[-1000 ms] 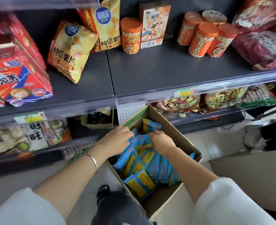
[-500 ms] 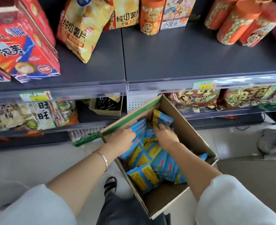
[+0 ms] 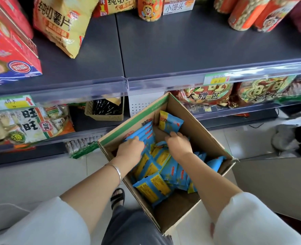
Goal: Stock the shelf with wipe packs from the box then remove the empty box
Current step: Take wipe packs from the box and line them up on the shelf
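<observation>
From the head view, the cardboard box [image 3: 199, 131] sits on the floor [image 3: 40, 174] against the lower shelving, with many blue-and-yellow wipe packs [image 3: 155, 188] heaped inside it. Both hands are in the box: the left hand [image 3: 130, 151] has its fingers curled around a bundle of packs [image 3: 144, 134] against the far-left wall, and the right hand [image 3: 179, 145] appears to pinch the lower edge of an upright pack [image 3: 171, 122]. The slick wrappers could fan out and slip from an overfull left-hand grip on the lift. The clear price rail [image 3: 164, 82] overhangs the box's far corner, so rising packs may catch under it. The grey shelf [image 3: 199, 50] above has wide bare room between the chip bag [image 3: 64, 23] and the snack canisters [image 3: 243, 15].
</observation>
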